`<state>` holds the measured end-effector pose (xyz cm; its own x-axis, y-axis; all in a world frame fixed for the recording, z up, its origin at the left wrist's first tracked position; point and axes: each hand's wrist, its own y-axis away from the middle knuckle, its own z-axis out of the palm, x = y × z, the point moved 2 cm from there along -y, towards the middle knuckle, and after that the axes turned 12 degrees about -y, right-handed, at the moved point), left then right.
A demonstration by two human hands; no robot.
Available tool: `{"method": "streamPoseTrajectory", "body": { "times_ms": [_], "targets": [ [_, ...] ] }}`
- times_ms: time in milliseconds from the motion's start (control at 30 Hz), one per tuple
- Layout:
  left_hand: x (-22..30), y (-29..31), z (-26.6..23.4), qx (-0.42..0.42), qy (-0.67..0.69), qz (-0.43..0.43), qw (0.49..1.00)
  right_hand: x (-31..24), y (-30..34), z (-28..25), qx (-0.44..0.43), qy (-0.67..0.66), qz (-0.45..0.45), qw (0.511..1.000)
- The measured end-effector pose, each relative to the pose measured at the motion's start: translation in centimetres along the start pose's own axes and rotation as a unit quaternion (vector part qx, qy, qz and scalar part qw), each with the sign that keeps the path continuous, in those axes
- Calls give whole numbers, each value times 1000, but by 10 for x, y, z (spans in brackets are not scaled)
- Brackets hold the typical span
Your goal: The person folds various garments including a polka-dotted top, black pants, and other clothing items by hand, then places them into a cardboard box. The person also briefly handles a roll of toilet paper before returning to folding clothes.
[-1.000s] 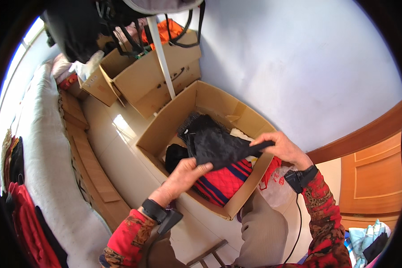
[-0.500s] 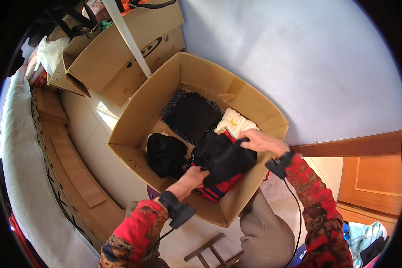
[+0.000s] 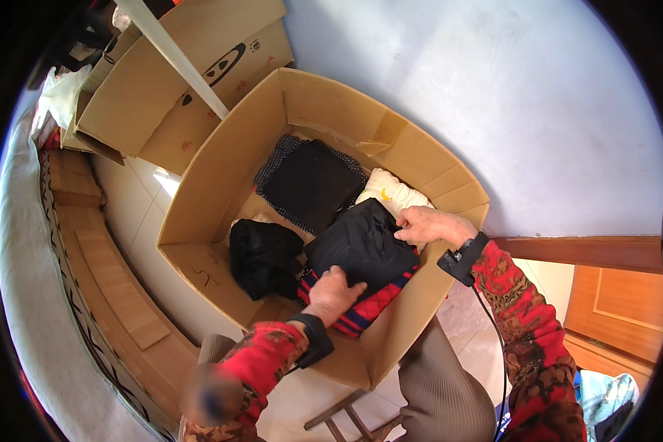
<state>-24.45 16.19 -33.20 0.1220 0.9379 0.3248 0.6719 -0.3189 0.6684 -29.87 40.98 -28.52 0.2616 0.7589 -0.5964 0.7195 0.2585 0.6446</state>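
The black cloth (image 3: 361, 247) lies inside the cardboard box (image 3: 331, 103), toward the person's side, over the red quilted cloth (image 3: 370, 307) with dark stripes, which shows along its lower edge; the two hands stand at opposite parts of its outline, so the cloth is between them; from the left hand (image 3: 334, 295) it lies up and to the right, away from the body; from the right hand (image 3: 426, 224) it lies to the left and a little down; the left hand overlaps its near edge, palm down, fingers loosely bent and thumb spread well apart from them, with no firm grip to be seen; the right hand is at its upper right edge, fingers curled and tips pointing left; whether they pinch a fold or merely rest there I cannot tell; neither hand is plainly nearer, since both are at the edge; the cloth spreads almost as wide as it is deep, so it has no clear long axis, though its outline sits askew to the box walls; the cream cloth (image 3: 392, 191) is just beyond the right hand, the black bundle (image 3: 264, 259) to the left, and the dotted cloth (image 3: 272, 163) farther off under a dark square piece (image 3: 313, 182)
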Motion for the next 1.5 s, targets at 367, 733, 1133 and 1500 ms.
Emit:
{"method": "streamPoseTrajectory", "body": {
  "times_ms": [367, 733, 1133, 1500],
  "targets": [
    [70, -16, 38, 158, -154, 87, 971, -12, 45, -31, 284, -240, -94, 924],
    [8, -63, 5, 59, 261, 126, 955, -2, 83, 11, 530, -189, -153, 812],
    [-10, -67, -264, 14, 314, 190, 930, -5, 86, 9, 535, -158, -138, 818],
    [-46, -133, -131, 197, -315, 266, 889, -3, 82, 12, 542, -138, -139, 817]
  ]
}}
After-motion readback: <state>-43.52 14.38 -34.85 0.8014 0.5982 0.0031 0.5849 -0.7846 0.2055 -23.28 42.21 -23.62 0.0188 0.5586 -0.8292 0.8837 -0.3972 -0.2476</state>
